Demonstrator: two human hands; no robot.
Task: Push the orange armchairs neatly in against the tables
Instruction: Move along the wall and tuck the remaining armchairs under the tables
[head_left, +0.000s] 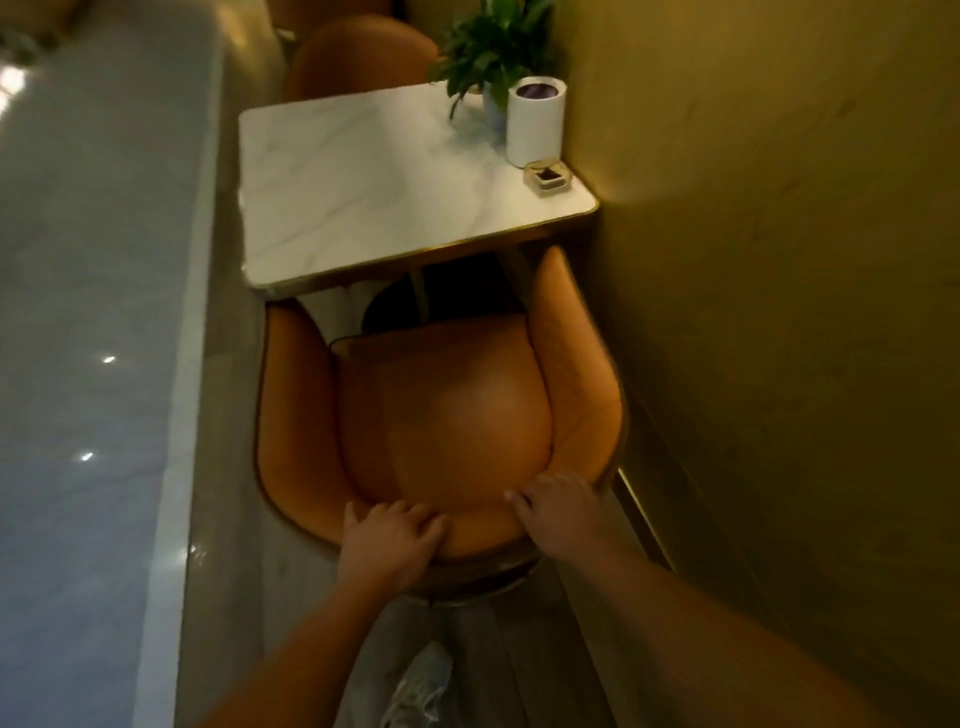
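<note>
An orange armchair (441, 410) stands in front of me, facing a white marble-topped table (363, 182) with a gold rim. The tips of its arms reach the table's near edge, and the seat front sits just short of it. My left hand (389, 540) grips the top of the backrest left of centre, fingers curled over the rim. My right hand (558, 512) grips the backrest's right part the same way. A second orange armchair (358, 57) stands at the table's far side, its back toward the table edge.
A yellowish wall (779, 260) runs close along the right of chair and table. On the table's right side stand a potted plant (491, 57), a white cylinder (535, 124) and a small square dish (548, 179). Glossy pale floor (93, 312) lies left. My shoe (421, 686) shows below.
</note>
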